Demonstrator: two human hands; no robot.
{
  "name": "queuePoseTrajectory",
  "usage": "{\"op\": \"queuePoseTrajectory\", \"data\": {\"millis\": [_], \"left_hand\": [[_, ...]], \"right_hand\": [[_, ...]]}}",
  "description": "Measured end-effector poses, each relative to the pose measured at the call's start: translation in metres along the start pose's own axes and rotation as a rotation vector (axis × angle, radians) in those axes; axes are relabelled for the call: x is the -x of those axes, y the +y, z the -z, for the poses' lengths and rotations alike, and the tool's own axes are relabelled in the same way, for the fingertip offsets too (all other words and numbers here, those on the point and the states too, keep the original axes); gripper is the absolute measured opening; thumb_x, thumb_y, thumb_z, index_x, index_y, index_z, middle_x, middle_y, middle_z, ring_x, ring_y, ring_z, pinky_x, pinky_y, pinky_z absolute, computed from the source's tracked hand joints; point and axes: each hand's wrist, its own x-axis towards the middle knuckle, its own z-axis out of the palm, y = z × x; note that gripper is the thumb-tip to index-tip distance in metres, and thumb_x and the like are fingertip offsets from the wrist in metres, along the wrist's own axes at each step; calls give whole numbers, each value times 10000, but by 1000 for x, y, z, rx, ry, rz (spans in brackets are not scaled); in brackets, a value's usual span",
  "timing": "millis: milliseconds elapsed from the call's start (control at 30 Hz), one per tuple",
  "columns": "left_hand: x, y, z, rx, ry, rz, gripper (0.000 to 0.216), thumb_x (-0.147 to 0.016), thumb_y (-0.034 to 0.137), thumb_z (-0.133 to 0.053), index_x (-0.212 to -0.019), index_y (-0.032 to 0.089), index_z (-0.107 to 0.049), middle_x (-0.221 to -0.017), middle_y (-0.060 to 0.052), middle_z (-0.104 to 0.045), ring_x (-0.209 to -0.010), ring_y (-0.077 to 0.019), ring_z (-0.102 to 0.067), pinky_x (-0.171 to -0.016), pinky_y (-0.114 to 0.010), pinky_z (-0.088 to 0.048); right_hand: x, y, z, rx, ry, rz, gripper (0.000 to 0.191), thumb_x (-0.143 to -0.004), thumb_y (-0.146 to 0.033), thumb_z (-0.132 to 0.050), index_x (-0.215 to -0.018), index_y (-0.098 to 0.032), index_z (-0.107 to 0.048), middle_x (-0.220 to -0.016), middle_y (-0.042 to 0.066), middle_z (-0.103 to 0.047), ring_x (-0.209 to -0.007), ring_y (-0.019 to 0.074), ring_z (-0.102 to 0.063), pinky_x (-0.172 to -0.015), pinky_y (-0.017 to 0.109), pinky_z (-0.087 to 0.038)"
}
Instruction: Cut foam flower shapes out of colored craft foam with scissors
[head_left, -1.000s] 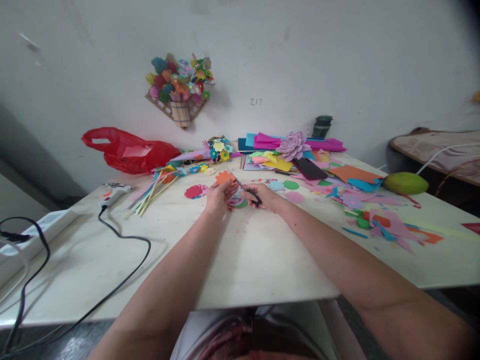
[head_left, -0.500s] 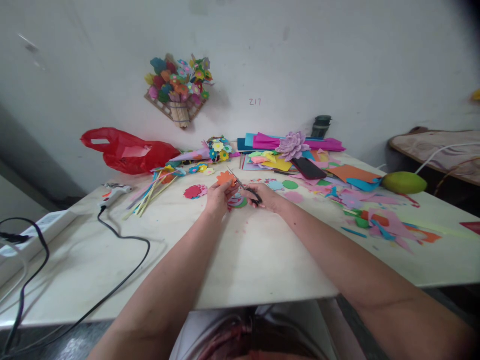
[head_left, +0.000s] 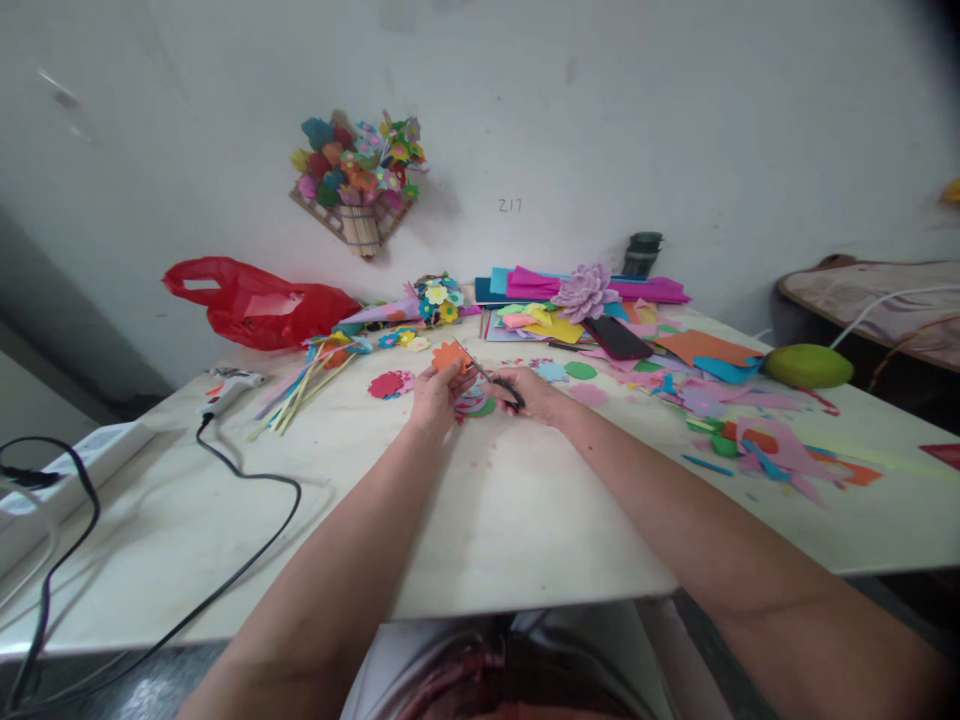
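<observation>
Over the middle of the table, my left hand (head_left: 436,394) pinches an orange cut-out (head_left: 448,355) with a scalloped, flower-like edge. My right hand (head_left: 531,394) is closed around the black handles of a pair of scissors (head_left: 513,393). Their blades point up and left, against the right side of the orange piece. Whether the blades are parted is too small to tell. Left of my hands lies a red scalloped cut-out (head_left: 386,385) partly over a pink one. Below and behind my fingers is a green piece, mostly hidden. A light blue cut-out (head_left: 552,371) and a green disc (head_left: 580,370) lie to the right.
Coloured scraps (head_left: 780,450) and a dark phone (head_left: 618,338) lie on the right, near a green-yellow fruit (head_left: 808,366). A red plastic bag (head_left: 262,305) and thin strips (head_left: 296,390) are at the back left. A black cable (head_left: 292,490) crosses the left side.
The orange cut-out and the scissor tips have shifted very slightly to the left. Both hands otherwise keep the same hold and nearly the same place.
</observation>
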Motion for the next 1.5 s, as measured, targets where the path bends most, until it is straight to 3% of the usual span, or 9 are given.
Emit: {"op": "queuePoseTrajectory", "data": {"millis": [167,300,500,967,1267,1500], "left_hand": [[0,1,1,-17,7,-5,119,-679,146,-695,-770,112,-626,-710,-65,-688,-651,-167,-682,-692,-280,-531],[1,2,1,-46,-10,-10,169,-663,184,-739,-776,120,-633,-723,-61,-688,-659,-170,-684,-707,-283,-527],[3,5,1,-110,-55,3,219,-663,212,-755,-828,120,-644,-730,-86,-703,-646,-171,-682,-681,-281,-531],[-1,0,5,-117,-59,-39,254,-600,243,-796,-781,129,-659,-719,-64,-696,-676,-175,-682,-732,-308,-543],[1,0,2,-99,-62,-27,184,-640,204,-760,-774,136,-654,-692,-50,-698,-610,-150,-669,-625,-251,-543],[1,-2,0,-50,-32,-6,121,-655,148,-723,-756,133,-658,-710,-51,-702,-656,-154,-680,-635,-246,-548]], "right_hand": [[0,-4,-2,-15,21,-52,262,-621,-301,-762,-660,-149,-553,-406,-61,-455,-343,53,-380,-306,157,-257],[0,-2,2,-19,-29,-38,250,-696,-346,-703,-673,-151,-549,-430,-49,-486,-345,50,-394,-320,152,-288],[5,-5,5,20,-31,-13,297,-748,-419,-649,-702,-152,-528,-488,-20,-543,-346,58,-438,-269,150,-177],[5,-3,7,31,-40,52,316,-785,-451,-608,-749,-144,-543,-553,-8,-586,-380,61,-488,-274,149,-217],[3,-1,5,64,-17,56,315,-762,-436,-642,-707,-148,-525,-543,-9,-584,-372,57,-484,-272,146,-214],[3,0,4,79,-19,69,312,-752,-442,-646,-726,-154,-531,-560,-10,-592,-395,64,-498,-292,151,-228]]}}
